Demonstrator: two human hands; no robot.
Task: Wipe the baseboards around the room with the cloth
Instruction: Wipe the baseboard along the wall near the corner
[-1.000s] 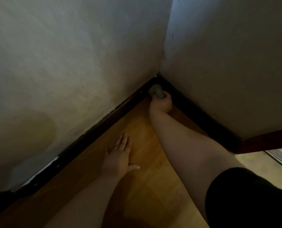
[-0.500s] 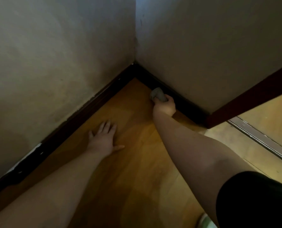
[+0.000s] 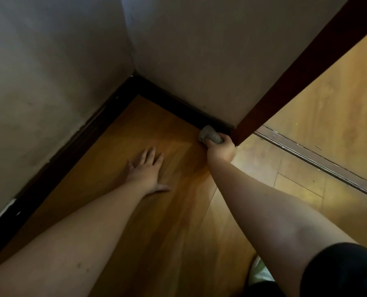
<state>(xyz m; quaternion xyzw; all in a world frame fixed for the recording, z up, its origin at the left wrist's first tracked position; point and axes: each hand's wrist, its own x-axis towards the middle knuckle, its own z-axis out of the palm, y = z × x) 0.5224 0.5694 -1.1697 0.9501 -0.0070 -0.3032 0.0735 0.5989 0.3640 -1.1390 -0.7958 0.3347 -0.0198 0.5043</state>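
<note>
Near edge of view: two bare forearms reach forward over the wooden floor (image 3: 167,211); a black sleeve (image 3: 345,273) covers the right upper arm. A pale shape low at the frame bottom may be a shoe; too little shows to say.

Left hand (image 3: 146,170): flat on the floor, palm down, fingers straight and spread, holding nothing. It looks like a prop for body weight. It lies well apart from both baseboard runs.

Right hand (image 3: 221,147): farther out, fingers curled round a bunched grey cloth (image 3: 210,135). The cloth sticks out beyond the knuckles and touches the dark baseboard (image 3: 178,106) at the right-hand end of the far run, just beside the dark red door frame (image 3: 285,82).

Key relation: this run's long axis goes from the room corner at upper left down to the door frame at lower right. The cloth sits at the frame end, so nothing is left of this run to the right. Beyond the frame lies a metal threshold track (image 3: 317,159), then more flooring.

The other run (image 3: 71,151) goes from the corner down the left wall toward the viewer. The left hand is the nearer one to it, but the cloth is in the right.

Judgement: the next stroke either turns back toward the corner or moves past the doorway.
</note>
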